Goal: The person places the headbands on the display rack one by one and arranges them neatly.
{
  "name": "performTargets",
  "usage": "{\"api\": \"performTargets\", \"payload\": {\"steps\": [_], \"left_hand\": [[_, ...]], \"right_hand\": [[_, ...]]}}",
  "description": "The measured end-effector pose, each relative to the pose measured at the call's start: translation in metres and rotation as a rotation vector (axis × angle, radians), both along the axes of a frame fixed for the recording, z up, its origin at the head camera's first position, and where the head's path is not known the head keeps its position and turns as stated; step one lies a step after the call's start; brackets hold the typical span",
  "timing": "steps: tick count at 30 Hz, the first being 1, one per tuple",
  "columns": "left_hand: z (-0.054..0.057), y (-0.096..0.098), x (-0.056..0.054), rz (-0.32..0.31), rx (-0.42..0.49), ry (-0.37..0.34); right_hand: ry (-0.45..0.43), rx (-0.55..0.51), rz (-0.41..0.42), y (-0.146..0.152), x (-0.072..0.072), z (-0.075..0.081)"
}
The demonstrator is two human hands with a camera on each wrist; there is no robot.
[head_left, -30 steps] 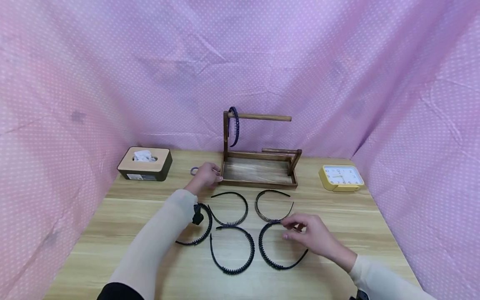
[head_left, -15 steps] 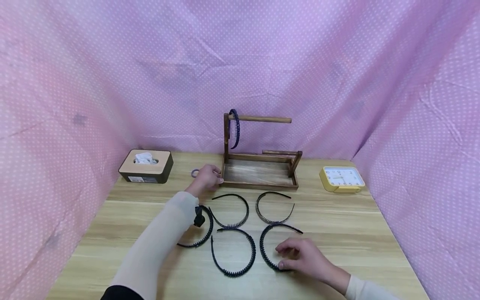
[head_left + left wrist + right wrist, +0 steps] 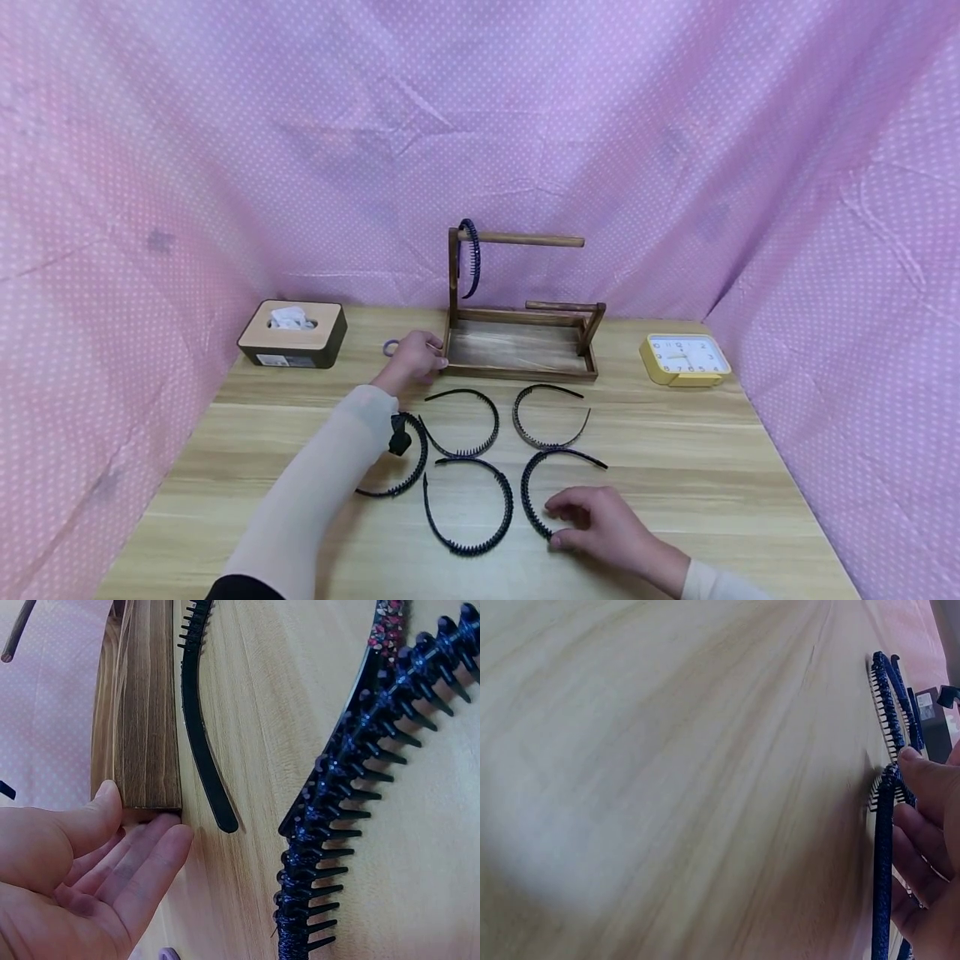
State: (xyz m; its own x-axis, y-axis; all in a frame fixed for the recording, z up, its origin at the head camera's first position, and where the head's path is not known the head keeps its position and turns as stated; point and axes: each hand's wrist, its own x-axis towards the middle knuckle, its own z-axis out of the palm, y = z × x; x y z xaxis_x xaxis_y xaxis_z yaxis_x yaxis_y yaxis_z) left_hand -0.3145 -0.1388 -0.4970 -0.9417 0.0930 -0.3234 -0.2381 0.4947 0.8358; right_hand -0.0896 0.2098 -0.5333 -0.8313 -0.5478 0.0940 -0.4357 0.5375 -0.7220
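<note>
In the head view, a dark wooden display rack [image 3: 517, 373] stands at the back, a toothed headband [image 3: 474, 258] hanging from its upper bar. My left hand [image 3: 411, 357] holds the left front corner of its tray; in the left wrist view the thumb lies on the wooden rail [image 3: 150, 712] and the fingers reach around its end. My right hand [image 3: 600, 527] is at a black toothed headband [image 3: 527, 500] on the table, fingers loosely bent, thumb tip right at the band's lower edge. The hand hides that headband's lower arm.
More headbands lie nearby: a front middle one [image 3: 510, 504], a back left one [image 3: 497, 417], a back right one [image 3: 517, 417] and one [image 3: 423, 458] partly behind my left sleeve. A tissue box [image 3: 322, 333] stands left, a yellow clock [image 3: 684, 358] right. A purple ring [image 3: 389, 347] lies by my left hand.
My right hand has moved toward me and slightly left, from the headband's upper end to its lower part. My left hand stays at the rack's corner.
</note>
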Motion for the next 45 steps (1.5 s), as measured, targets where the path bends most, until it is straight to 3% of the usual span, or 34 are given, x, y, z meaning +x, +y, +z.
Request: {"api": "performTargets", "payload": {"steps": [7,19,27,31,35,39,45], "left_hand": [[0.003,0.0,0.001,0.003,0.0,0.009],[-0.003,0.0,0.002,0.005,0.013,0.016],[0.0,0.0,0.003,-0.03,0.013,0.031],[0.001,-0.002,0.003,-0.086,-0.019,0.079],[-0.004,-0.006,0.001,-0.149,-0.051,0.136],[-0.011,-0.011,-0.001,-0.17,0.0,0.132],[-0.013,-0.017,0.001,-0.171,0.071,0.114]], "right_hand": [[0.137,0.051,-0.011,-0.005,0.0,-0.004],[0.215,0.117,-0.001,-0.01,0.006,-0.002],[0.228,0.123,0.018,-0.011,0.01,-0.004],[0.247,0.157,0.039,-0.011,0.009,-0.005],[0.199,0.174,0.052,-0.01,0.009,-0.003],[0.143,0.153,0.053,-0.008,0.01,0.0],[0.195,0.091,0.001,-0.005,0.015,0.007]]}}
